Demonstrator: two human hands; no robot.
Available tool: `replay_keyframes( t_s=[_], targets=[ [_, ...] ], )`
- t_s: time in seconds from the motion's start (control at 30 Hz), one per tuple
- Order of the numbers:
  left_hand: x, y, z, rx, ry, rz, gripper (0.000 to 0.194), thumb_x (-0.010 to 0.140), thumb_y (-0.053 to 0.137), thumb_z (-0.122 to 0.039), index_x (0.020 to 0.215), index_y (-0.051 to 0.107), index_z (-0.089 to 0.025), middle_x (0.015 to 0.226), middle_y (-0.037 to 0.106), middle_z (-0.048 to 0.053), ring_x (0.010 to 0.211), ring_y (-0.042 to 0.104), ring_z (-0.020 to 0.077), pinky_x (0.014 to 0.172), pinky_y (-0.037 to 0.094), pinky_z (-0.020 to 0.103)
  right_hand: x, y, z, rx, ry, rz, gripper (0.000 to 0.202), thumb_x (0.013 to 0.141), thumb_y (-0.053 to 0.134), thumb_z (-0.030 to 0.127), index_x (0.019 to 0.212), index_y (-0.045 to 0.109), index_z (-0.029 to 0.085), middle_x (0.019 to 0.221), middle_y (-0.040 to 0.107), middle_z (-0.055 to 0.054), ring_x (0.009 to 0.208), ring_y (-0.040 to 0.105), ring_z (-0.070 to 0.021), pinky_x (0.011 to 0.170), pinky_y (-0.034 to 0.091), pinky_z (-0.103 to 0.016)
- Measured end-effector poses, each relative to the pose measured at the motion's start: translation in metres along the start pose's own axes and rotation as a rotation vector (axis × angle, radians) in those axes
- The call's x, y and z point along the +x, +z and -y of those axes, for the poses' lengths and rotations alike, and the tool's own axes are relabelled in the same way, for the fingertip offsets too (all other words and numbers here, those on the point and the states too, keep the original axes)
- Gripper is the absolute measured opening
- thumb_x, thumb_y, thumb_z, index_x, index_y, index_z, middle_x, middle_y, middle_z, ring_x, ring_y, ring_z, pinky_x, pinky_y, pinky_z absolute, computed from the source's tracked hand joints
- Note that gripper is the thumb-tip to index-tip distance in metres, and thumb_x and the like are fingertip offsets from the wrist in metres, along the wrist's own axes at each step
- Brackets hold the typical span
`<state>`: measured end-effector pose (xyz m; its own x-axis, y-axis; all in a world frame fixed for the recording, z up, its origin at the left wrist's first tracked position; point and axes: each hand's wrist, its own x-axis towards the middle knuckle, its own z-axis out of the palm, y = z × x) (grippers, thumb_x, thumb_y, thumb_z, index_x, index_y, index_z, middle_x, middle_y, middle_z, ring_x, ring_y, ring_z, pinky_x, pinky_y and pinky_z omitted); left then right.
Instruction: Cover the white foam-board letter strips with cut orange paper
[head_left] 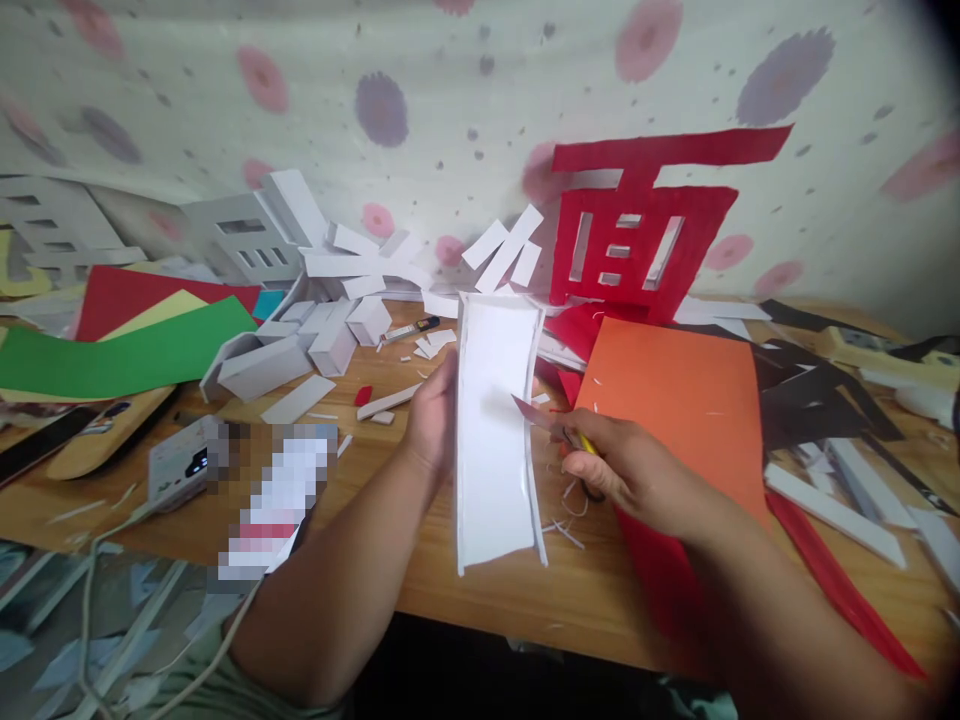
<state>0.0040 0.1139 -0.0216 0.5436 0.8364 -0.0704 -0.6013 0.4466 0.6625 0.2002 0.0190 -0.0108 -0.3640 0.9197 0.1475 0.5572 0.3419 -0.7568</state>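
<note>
- The hands are apart, each clamped on something: the left hand (435, 415), near the middle of the frame, grips the left side of a white panel, most of its fingers hidden behind; the right hand (619, 470), right of centre, is closed round a knife.
- Far left: a green sheet (120, 360) overlaps a red sheet (135, 300), with pale cut-out characters leaning behind in the upper left.
- Lower left: a white device (184, 460) with a lit display lies beside a pixelated object that cannot be made out.
- Left of centre: white box-shaped pieces (266, 368) are heaped on the wooden counter (431, 575), small offcuts scattered near them.
- Centre: the white panel (491, 440) is held upright above the counter, raised edging along both long sides, the right one bowed inward.
- Just right of centre: the knife (531, 411) points up and left, its blade in front of the panel's right edge; contact cannot be told.
- Upper right: a red character (645, 240) stands against the patterned backdrop (480, 110), behind an orange sheet (690, 400).
- Far right: dark sheets (814, 375), white strips (840, 515) and a long red strip (844, 585).
</note>
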Motion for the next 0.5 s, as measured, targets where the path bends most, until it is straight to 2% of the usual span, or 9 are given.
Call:
replay_keyframes(
  t_s=[0.17, 0.33, 0.5],
  targets=[
    [-0.002, 0.008, -0.002, 0.041, 0.044, -0.034, 0.054, 0.088, 0.047, -0.053, 0.126, 0.058, -0.016, 0.121, 0.065, 0.014, 0.081, 0.070, 0.0265, 0.068, 0.058, 0.042, 0.000, -0.004, 0.002, -0.079, -0.039, 0.083, 0.041, 0.096, 0.039, 0.052, 0.100, 0.058, 0.016, 0.080, 0.058, -0.003, 0.064, 0.052, -0.0133, 0.062, 0.040, -0.025],
    [0.001, 0.008, -0.006, 0.017, 0.012, 0.028, 0.062, 0.091, 0.036, -0.059, 0.125, 0.059, -0.013, 0.112, 0.069, 0.013, 0.076, 0.069, 0.0241, 0.060, 0.057, 0.035, -0.001, -0.002, 0.008, -0.120, -0.057, 0.235, 0.042, 0.097, 0.037, 0.052, 0.090, 0.059, 0.017, 0.070, 0.055, 0.000, 0.058, 0.047, -0.0121, 0.057, 0.037, -0.024],
    [0.002, 0.008, -0.012, 0.006, 0.014, 0.000, 0.062, 0.093, 0.030, -0.058, 0.123, 0.060, -0.012, 0.103, 0.072, 0.012, 0.075, 0.069, 0.0228, 0.061, 0.057, 0.034, 0.000, 0.001, 0.015, -0.121, -0.093, 0.315, 0.040, 0.097, 0.038, 0.050, 0.085, 0.060, 0.018, 0.073, 0.061, -0.001, 0.061, 0.052, -0.0129, 0.058, 0.037, -0.024]
  ],
)
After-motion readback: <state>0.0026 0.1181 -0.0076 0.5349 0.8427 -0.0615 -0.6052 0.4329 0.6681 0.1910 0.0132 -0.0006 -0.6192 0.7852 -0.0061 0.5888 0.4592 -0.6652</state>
